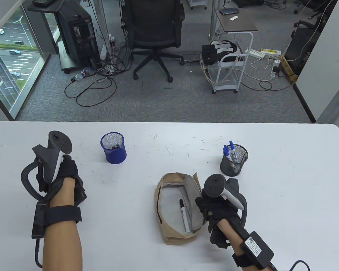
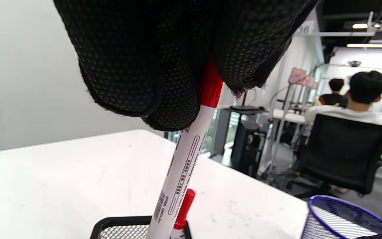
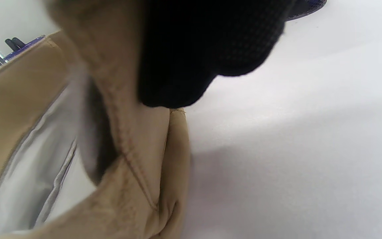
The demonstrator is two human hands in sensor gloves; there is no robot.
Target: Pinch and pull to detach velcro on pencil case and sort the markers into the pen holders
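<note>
The tan pencil case [image 1: 169, 237] lies open near the front of the table, with a black-capped marker [image 1: 184, 215] on its grey lining. My right hand [image 1: 207, 209] grips the case's right rim [image 3: 138, 159]; a gloved finger [image 3: 204, 49] presses the fabric. My left hand [image 1: 58, 176] is at the far left. Its fingers [image 2: 164, 83] pinch a red-capped white marker [image 2: 181, 166] by the cap, tip down into a black mesh holder [image 2: 121, 229] that has another red marker [image 2: 184, 207] inside. That holder is hidden under the hand in the table view.
A blue mesh holder [image 1: 113, 148] with a black marker in it stands right of my left hand. A black mesh holder [image 1: 234, 159] with several blue markers stands behind the case. People sit at desks in the background of the left wrist view.
</note>
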